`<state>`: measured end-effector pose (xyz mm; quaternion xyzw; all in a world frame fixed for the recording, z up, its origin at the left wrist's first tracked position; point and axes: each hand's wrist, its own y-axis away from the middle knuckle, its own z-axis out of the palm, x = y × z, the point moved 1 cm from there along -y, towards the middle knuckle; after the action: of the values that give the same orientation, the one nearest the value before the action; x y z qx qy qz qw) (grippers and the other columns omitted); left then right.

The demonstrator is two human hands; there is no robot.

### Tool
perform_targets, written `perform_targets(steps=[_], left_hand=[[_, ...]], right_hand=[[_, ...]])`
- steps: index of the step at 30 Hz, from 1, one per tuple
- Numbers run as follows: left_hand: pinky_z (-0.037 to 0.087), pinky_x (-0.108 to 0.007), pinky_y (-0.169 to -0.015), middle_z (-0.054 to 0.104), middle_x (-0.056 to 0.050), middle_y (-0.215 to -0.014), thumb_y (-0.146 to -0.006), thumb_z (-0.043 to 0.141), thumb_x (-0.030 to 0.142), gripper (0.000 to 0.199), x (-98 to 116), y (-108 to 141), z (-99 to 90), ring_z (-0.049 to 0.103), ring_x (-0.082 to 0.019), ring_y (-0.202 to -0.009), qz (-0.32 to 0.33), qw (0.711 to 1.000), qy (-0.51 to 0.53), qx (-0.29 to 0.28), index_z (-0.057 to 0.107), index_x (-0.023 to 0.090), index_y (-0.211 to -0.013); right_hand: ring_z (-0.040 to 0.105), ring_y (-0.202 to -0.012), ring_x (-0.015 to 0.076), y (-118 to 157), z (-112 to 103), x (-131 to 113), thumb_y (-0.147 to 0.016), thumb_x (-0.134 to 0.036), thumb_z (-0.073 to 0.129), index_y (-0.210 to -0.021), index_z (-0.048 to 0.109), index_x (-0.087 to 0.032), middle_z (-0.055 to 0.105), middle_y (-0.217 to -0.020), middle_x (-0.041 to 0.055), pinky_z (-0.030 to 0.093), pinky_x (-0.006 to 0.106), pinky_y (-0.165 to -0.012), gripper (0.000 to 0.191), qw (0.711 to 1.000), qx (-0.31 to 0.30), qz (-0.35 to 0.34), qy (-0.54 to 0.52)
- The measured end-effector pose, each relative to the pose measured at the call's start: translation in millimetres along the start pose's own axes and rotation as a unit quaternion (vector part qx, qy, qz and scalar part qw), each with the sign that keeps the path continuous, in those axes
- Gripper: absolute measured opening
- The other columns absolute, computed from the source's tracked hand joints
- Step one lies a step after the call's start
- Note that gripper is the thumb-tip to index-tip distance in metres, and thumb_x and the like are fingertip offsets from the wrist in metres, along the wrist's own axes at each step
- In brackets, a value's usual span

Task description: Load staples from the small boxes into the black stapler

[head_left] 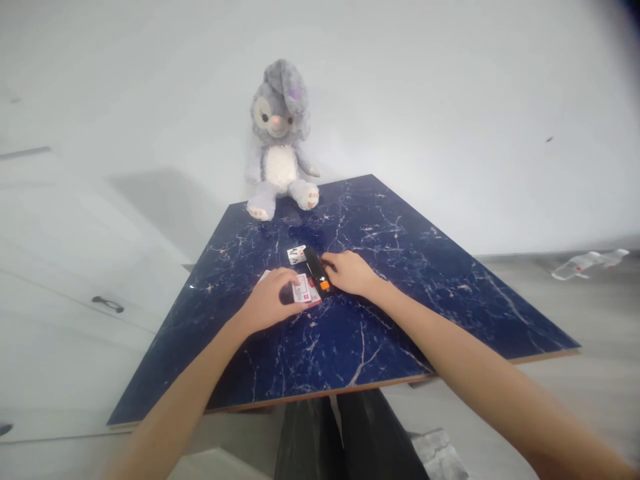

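Room: pale, with a plain white wall and light grey floor. Bench: dark blue, glossy, marble-patterned with white veins, tan edge.

Left hand: just left of the black box, thumb and fingers set about a red-and-white packet, grasping it. Right hand: at the right side of the black box, fingers bent against it; whether it grips cannot be told.

Black box: one, slim and elongated, dark faces, an orange patch and small white mark toward the near end; on the bench, between the hands. Red-and-white packet: one, flat, printed, partly covered by the hand; immediately left of the black box. White card: one, black markings, small; at the black box's far left end.

Plush toy: one, grey, cream belly, pale feet, seated beyond the black box at the bench's far edge. Dark handle: on a white front, well left of the black box. Clear plastic bottle: on the floor, far right of the black box. Dark trousers: nearer the viewer than the black box, below the bench edge.
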<state>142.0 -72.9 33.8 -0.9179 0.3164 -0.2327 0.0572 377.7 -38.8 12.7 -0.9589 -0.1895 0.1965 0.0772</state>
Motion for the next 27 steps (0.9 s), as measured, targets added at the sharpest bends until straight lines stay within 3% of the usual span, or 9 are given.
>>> perform_targets(steps=[4,7,11,14,17,20,24,27], left_hand=[[0.044,-0.043,-0.097,0.06,-0.006,-0.12,-0.079,0.074,0.042,0.035,5.8,-2.4,19.6,0.055,-0.026,-0.111,0.005,1.0,0.009,0.008,0.058,0.023,-0.105],[0.043,-0.045,-0.101,0.057,-0.008,-0.127,-0.078,0.075,0.039,0.045,3.3,-2.5,26.2,0.053,-0.028,-0.118,0.003,1.0,0.022,0.016,0.057,0.024,-0.116],[0.047,-0.045,-0.092,0.064,-0.007,-0.113,-0.077,0.076,0.041,0.049,0.1,-4.9,32.7,0.057,-0.028,-0.106,-0.022,1.0,0.014,0.017,0.056,0.024,-0.119],[0.047,-0.045,-0.092,0.064,-0.007,-0.116,-0.076,0.077,0.042,0.055,1.7,-6.5,34.6,0.057,-0.029,-0.106,-0.02,1.0,0.01,0.022,0.055,0.023,-0.123],[0.041,-0.049,-0.103,0.057,-0.009,-0.133,-0.078,0.076,0.04,0.059,3.0,-6.4,25.3,0.052,-0.031,-0.12,0.029,0.999,-0.003,0.026,0.054,0.024,-0.13],[0.031,-0.053,-0.114,0.048,-0.008,-0.148,-0.084,0.067,0.031,0.043,-6.7,-4.8,2.8,0.042,-0.031,-0.135,0.077,0.995,-0.044,0.044,0.06,0.026,-0.126],[0.033,-0.051,-0.116,0.051,-0.004,-0.147,-0.084,0.054,0.019,0.036,-44.6,0.3,-26.4,0.046,-0.028,-0.135,0.031,0.997,-0.069,0.03,0.067,0.025,-0.117],[0.035,-0.049,-0.115,0.048,-0.006,-0.15,-0.079,0.056,0.018,0.05,-71.6,6.5,-34.7,0.046,-0.029,-0.136,0.005,0.997,-0.06,-0.05,0.064,0.024,-0.128]], right_hand=[[0.065,-0.075,0.0184,0.5,-0.6,-1.6,-0.095,-0.023,0.044,-0.098,0.068,-0.023,0.073,-0.088,0.0046,0.037,0.025,-0.066,0.024,1.0,0.0,-0.016,0.006],[0.065,-0.077,0.0189,0.2,-0.7,-2.8,-0.094,-0.022,0.045,-0.097,0.068,-0.022,0.073,-0.089,0.0052,0.037,0.025,-0.067,0.023,1.0,0.0,-0.019,0.007],[0.066,-0.078,0.0186,-1.1,2.0,-2.9,-0.094,-0.019,0.045,-0.095,0.067,-0.021,0.073,-0.089,0.0057,0.038,0.025,-0.069,0.022,1.0,0.0,-0.016,-0.005],[0.065,-0.077,0.0179,-1.6,5.1,-1.8,-0.093,-0.017,0.044,-0.093,0.067,-0.021,0.073,-0.088,0.0052,0.038,0.024,-0.069,0.023,0.999,0.008,-0.031,-0.018],[0.065,-0.077,0.0181,-1.2,5.7,-0.8,-0.094,-0.017,0.043,-0.095,0.068,-0.02,0.073,-0.089,0.0058,0.038,0.024,-0.07,0.025,0.999,0.005,-0.033,-0.019],[0.066,-0.078,0.0182,-0.6,3.8,-0.7,-0.094,-0.018,0.042,-0.098,0.068,-0.021,0.073,-0.091,0.0059,0.037,0.024,-0.069,0.026,1.0,-0.005,-0.025,-0.014],[0.066,-0.077,0.0184,-0.8,2.9,-0.2,-0.094,-0.018,0.044,-0.099,0.067,-0.021,0.073,-0.091,0.0051,0.037,0.025,-0.066,0.024,0.999,-0.014,-0.028,-0.007],[0.065,-0.075,0.0185,-1.3,3.8,0.3,-0.095,-0.02,0.044,-0.097,0.067,-0.021,0.073,-0.089,0.0053,0.035,0.025,-0.065,0.023,0.999,-0.015,-0.031,-0.003]])
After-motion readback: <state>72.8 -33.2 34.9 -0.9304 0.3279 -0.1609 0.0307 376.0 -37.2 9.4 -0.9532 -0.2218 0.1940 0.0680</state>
